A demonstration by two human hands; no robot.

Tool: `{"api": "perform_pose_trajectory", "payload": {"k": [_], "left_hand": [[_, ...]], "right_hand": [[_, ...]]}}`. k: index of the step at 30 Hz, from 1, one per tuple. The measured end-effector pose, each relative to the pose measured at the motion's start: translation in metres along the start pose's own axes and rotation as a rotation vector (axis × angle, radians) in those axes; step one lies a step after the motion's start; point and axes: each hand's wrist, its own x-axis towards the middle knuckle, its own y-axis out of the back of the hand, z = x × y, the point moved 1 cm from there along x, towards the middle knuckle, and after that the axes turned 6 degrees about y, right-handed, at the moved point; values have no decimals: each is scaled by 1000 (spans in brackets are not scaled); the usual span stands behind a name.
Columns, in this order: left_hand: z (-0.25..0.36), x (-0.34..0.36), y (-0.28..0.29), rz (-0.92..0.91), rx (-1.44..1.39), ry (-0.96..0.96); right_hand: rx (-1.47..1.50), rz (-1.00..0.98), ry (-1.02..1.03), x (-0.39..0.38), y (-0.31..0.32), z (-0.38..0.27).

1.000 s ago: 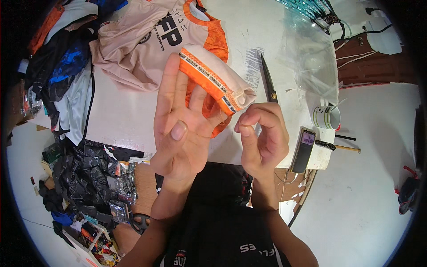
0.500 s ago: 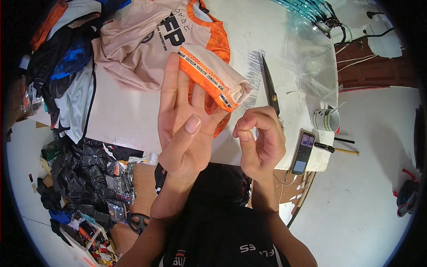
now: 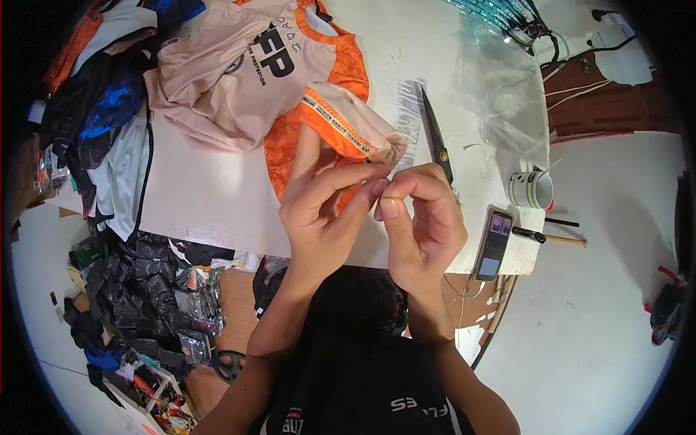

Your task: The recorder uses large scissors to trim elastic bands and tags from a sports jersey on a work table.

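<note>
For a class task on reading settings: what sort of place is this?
Probably a garment workshop: a pink and orange shirt lies mostly on a white table near what look like scissors, with clothing heaped at the left.

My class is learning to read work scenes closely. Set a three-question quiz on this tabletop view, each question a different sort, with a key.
1. Multiple choice: on the white table, what lies directly beyond the right hand?
A) the phone
B) the scissors
C) the cup

2. True or false: the left hand is held far apart from the right hand.

3. Fill in the blank: the pale fabric cuff at the left hand's fingers has a broad band coloured ____.

Key:
1. B
2. False; the fingertips of the two hands come close together.
3. Orange
</note>
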Motion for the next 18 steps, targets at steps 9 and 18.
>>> {"api": "perform_pose_trajectory", "payload": {"k": [9,18], "left_hand": [[-26,1,0,-22,-15,30],[-29,4,3,132,-581,401]], "right_hand": [[-506,40,-146,2,41,16],[-1141,-184,-451,-55,110,71]]}}
